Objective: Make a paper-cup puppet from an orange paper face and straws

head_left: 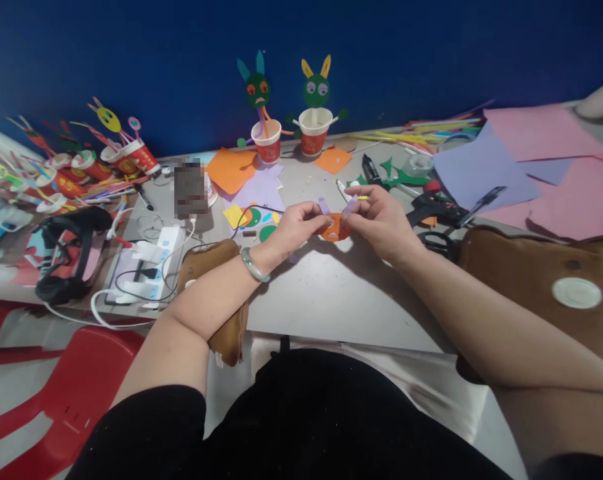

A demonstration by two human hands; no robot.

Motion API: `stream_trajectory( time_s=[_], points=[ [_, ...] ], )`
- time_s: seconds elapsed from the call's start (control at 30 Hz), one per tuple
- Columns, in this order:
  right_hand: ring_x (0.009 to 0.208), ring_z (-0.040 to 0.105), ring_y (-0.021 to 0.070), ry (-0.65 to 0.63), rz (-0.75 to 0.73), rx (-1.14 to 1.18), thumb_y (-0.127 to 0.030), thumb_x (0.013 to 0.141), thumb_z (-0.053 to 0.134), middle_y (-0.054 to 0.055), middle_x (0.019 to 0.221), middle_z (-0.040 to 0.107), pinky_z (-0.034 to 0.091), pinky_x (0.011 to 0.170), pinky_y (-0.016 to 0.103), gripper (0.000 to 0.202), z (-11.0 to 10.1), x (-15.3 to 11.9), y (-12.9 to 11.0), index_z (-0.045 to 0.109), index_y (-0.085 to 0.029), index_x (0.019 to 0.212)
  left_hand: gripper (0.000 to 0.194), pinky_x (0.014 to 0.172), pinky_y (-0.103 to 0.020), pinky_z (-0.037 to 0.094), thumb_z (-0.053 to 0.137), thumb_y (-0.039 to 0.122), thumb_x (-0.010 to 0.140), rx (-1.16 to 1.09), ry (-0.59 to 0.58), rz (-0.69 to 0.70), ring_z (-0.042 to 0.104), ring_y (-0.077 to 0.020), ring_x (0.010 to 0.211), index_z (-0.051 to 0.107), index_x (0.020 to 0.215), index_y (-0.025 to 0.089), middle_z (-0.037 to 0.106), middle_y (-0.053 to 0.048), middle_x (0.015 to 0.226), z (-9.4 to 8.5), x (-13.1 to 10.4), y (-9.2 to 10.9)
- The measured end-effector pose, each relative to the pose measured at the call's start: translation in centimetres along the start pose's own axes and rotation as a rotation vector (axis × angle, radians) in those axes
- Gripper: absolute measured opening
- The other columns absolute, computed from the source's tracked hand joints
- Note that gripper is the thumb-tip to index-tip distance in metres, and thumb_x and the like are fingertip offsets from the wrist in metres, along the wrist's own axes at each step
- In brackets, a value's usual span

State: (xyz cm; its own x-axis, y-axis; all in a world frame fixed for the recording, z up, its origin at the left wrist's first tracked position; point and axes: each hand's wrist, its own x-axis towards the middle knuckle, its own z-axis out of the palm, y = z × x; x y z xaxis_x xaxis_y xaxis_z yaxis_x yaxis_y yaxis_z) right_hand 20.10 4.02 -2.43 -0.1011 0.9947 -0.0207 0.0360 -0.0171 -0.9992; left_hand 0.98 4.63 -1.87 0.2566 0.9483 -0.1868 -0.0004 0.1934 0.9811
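Observation:
An orange paper face (337, 227) with two upright purple paper ears is held just above the table's middle. My left hand (302, 229) pinches its left side near one ear, a green bangle on the wrist. The right side, by the other purple ear, is pinched by my right hand (380, 220). Behind them stand two red and white paper cups: one holds a green face with blue ears (258, 89), the other a green face with yellow ears (316, 90).
Paper scraps (254, 217) and a power strip (166, 263) lie left; scissors (437, 244), tape, pens and coloured sheets (481, 170) lie right. Brown cushions (526, 280) flank my arms. Several decorated cups, a black headset (74, 250) and a red chair (81, 387) are farther left.

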Motion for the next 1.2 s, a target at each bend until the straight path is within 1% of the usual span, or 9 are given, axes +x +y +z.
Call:
stream_trajectory(
  time_s=[0.13,0.3,0.47,0.63,0.77,0.9,1.0,1.13,1.2],
  points=[
    [0.068,0.066,0.0158,-0.022,-0.006,0.03,-0.025,0.071,0.093,-0.005,0.074,0.068,0.057,0.068,0.031,0.055,-0.1,0.1,0.4,0.062,-0.026,0.117,0.032,0.068,-0.025,0.042,0.075,0.009,0.093,-0.009,-0.016,0.01,0.05,-0.006,0.065,0.057,0.068,0.017,0.056,0.006,0.065,0.0,0.1,-0.2],
    [0.065,0.063,0.0148,-0.031,-0.019,0.057,-0.026,0.07,0.095,-0.006,0.072,0.067,0.055,0.065,0.029,0.059,-0.2,0.4,0.9,0.062,-0.026,0.119,0.017,0.067,-0.024,0.043,0.078,0.014,0.092,-0.05,-0.057,0.006,0.056,-0.0065,0.066,0.064,0.083,0.017,0.062,0.005,0.071,-0.1,0.2,-0.7],
    [0.068,0.065,0.0161,-0.042,-0.022,0.059,-0.023,0.072,0.096,-0.005,0.074,0.067,0.058,0.068,0.031,0.057,-0.2,0.4,1.1,0.062,-0.027,0.118,0.032,0.066,-0.025,0.042,0.075,0.011,0.094,-0.002,-0.046,0.019,0.051,-0.0063,0.063,0.056,0.069,0.018,0.057,0.006,0.065,-0.2,0.1,-0.3],
    [0.068,0.065,0.0154,-0.055,-0.024,0.065,-0.026,0.071,0.099,-0.004,0.075,0.068,0.058,0.068,0.03,0.06,-0.2,0.3,1.0,0.062,-0.026,0.119,0.034,0.064,-0.024,0.04,0.075,0.009,0.095,0.003,-0.032,0.012,0.05,-0.0053,0.062,0.056,0.069,0.017,0.056,0.007,0.064,0.1,-0.2,0.3],
    [0.065,0.064,0.0139,-0.043,-0.014,0.089,-0.027,0.068,0.101,-0.006,0.073,0.068,0.058,0.066,0.029,0.062,-0.2,0.3,0.7,0.062,-0.025,0.116,0.023,0.066,-0.025,0.043,0.075,0.007,0.095,-0.057,0.002,-0.067,0.056,-0.0065,0.063,0.06,0.081,0.017,0.062,0.007,0.067,0.4,-0.3,0.6],
    [0.066,0.065,0.0137,-0.032,-0.004,0.086,-0.022,0.067,0.1,-0.005,0.073,0.07,0.059,0.066,0.027,0.061,-0.1,0.2,0.5,0.063,-0.025,0.115,0.033,0.064,-0.025,0.04,0.074,0.004,0.095,-0.019,-0.012,-0.039,0.049,-0.0054,0.061,0.057,0.07,0.017,0.056,0.007,0.063,0.3,-0.3,0.7],
    [0.068,0.069,0.0152,-0.038,0.007,0.079,-0.022,0.068,0.1,-0.004,0.076,0.072,0.06,0.067,0.029,0.061,-0.1,0.2,0.6,0.063,-0.026,0.117,0.036,0.064,-0.026,0.04,0.075,0.005,0.095,-0.013,-0.014,-0.032,0.048,-0.0057,0.061,0.057,0.067,0.017,0.055,0.007,0.062,0.3,-0.4,0.7],
    [0.065,0.068,0.0148,-0.028,0.008,0.087,-0.027,0.067,0.102,-0.006,0.073,0.071,0.059,0.064,0.028,0.063,-0.1,0.2,0.5,0.062,-0.026,0.115,0.023,0.066,-0.025,0.042,0.078,0.007,0.094,-0.061,0.016,-0.077,0.054,-0.0066,0.063,0.062,0.08,0.017,0.062,0.006,0.068,0.5,-0.5,1.0],
    [0.063,0.066,0.014,-0.019,0.003,0.087,-0.028,0.066,0.103,-0.007,0.072,0.07,0.058,0.061,0.027,0.063,-0.1,0.2,0.3,0.062,-0.025,0.115,0.021,0.067,-0.025,0.043,0.08,0.009,0.092,-0.075,0.022,-0.093,0.056,-0.0071,0.064,0.063,0.084,0.017,0.063,0.006,0.069,0.5,-0.5,1.1]
  ],
)
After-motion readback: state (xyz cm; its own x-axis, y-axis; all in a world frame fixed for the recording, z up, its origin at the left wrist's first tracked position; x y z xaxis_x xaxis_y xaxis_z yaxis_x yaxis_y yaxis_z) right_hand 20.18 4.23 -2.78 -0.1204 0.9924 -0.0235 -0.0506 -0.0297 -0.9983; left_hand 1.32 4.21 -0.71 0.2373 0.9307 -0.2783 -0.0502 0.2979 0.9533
